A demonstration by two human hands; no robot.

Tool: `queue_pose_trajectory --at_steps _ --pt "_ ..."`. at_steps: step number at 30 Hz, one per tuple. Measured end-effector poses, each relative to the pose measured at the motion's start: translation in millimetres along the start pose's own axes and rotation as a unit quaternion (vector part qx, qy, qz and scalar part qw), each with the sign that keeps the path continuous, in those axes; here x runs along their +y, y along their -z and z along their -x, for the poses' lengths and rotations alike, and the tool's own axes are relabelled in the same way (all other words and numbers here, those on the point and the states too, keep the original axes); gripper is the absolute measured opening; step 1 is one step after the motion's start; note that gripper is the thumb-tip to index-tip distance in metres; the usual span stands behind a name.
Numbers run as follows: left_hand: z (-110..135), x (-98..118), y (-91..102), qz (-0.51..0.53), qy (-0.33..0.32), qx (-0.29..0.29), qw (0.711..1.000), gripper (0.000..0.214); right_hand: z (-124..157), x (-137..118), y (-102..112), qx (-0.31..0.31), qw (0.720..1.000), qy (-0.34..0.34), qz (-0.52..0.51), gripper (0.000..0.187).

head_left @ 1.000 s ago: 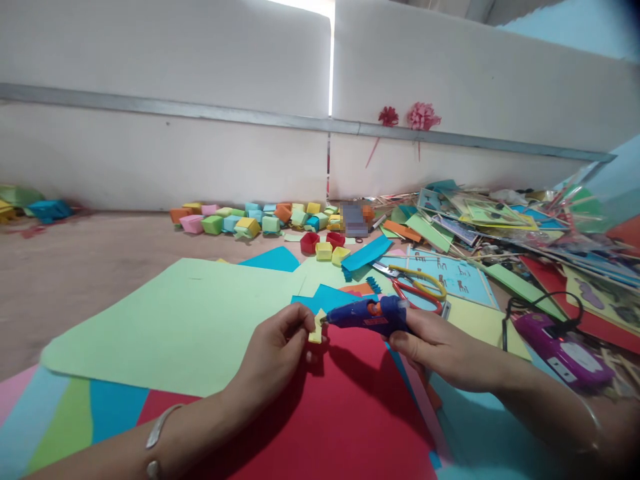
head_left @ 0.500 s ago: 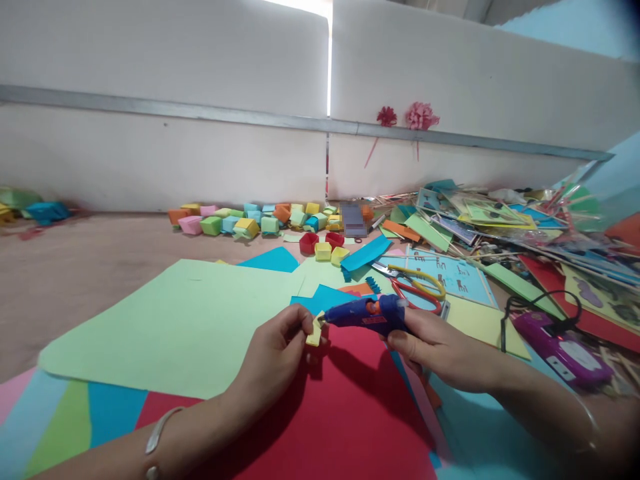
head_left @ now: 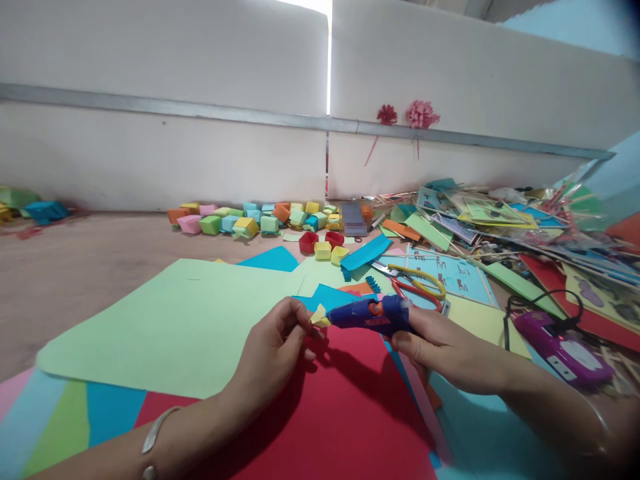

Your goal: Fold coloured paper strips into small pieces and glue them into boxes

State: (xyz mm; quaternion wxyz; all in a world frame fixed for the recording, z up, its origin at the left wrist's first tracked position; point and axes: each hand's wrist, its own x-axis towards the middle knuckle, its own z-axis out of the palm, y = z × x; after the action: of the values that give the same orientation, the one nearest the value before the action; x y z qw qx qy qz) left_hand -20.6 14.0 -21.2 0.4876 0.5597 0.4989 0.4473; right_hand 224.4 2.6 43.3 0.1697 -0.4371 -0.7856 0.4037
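A small folded piece of yellow paper is pinched between the fingertips of my left hand. My right hand is wrapped round a blue glue gun, whose nozzle points left and meets or nearly meets the yellow paper. Both hands are above a red sheet. Blue paper pieces lie just behind the nozzle. Part of the glue gun's handle is hidden by my right hand.
A large light green sheet spreads to the left. Scissors lie behind the glue gun. Small paper boxes line the wall. On the right are a purple power strip and a heap of papers and sticks.
The yellow paper has turned in my left fingers, from hanging downward to pointing toward the nozzle. The glue gun has shifted slightly right.
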Motion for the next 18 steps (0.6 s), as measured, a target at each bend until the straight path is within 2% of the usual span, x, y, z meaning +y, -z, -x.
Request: queue_pose_trajectory --at_steps 5,9,18 --pt "0 -1 -1.2 -0.012 -0.005 -0.002 1.0 0.015 0 0 -2 0.016 1.0 0.001 0.007 0.035" --pt "1 -4 0.1 -0.037 -0.038 0.011 0.999 0.012 2 -1 -4 0.022 1.0 0.019 -0.005 0.026" --pt "0 -12 1.9 -0.065 -0.074 0.023 0.995 0.011 7 -4 -5 0.028 0.999 0.016 0.031 0.027"
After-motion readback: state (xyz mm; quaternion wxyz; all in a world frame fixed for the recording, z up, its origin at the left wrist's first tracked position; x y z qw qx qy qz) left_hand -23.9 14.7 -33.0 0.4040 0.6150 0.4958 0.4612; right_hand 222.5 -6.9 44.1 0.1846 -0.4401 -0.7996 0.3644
